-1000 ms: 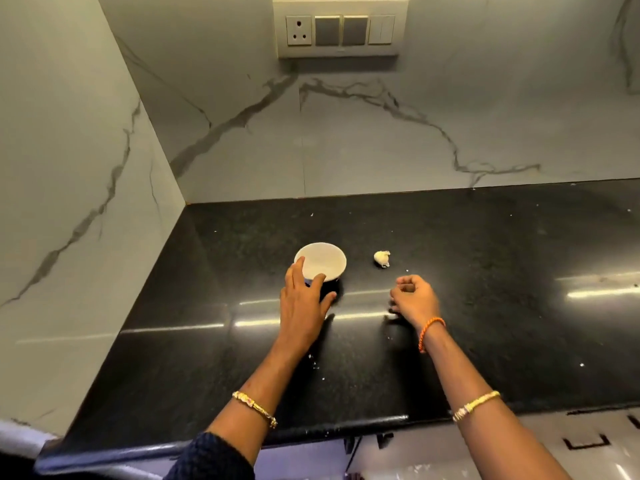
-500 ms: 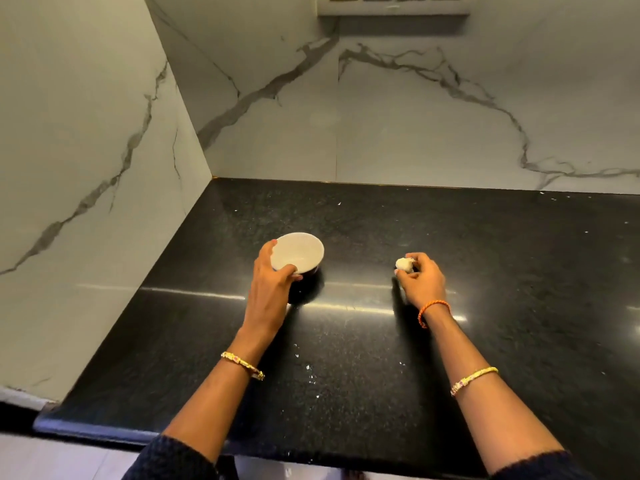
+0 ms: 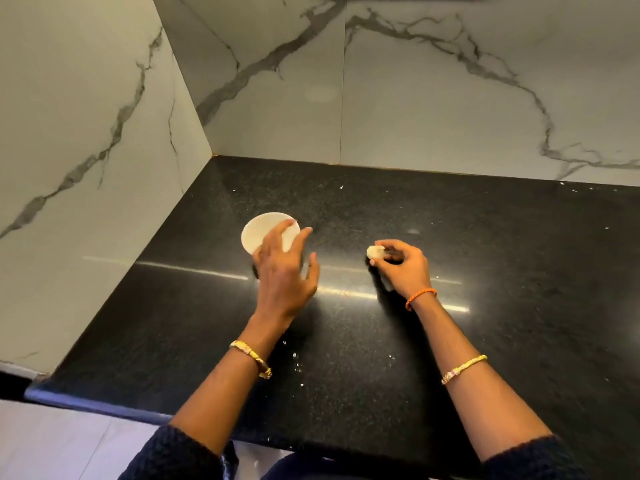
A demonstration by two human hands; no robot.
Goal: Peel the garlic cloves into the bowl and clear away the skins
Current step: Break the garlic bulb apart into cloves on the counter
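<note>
While right hand (image 3: 403, 268) pinches garlic clove (image 3: 375, 251) at its fingertips, left hand (image 3: 285, 271) hovers spread beside bowl (image 3: 258, 232), bench's left; clove lies rightward, left hand nearer bowl.

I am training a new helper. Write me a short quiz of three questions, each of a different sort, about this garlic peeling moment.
1. True or false: the right hand pinches the garlic clove.
2. Multiple choice: the white bowl stands where? A) on the black countertop, left of the clove; B) right of the clove; C) on the floor.
3. Fill in: the left hand has its fingers spread and holds ____.

Key: 1 true; 2 A; 3 nothing.
</note>
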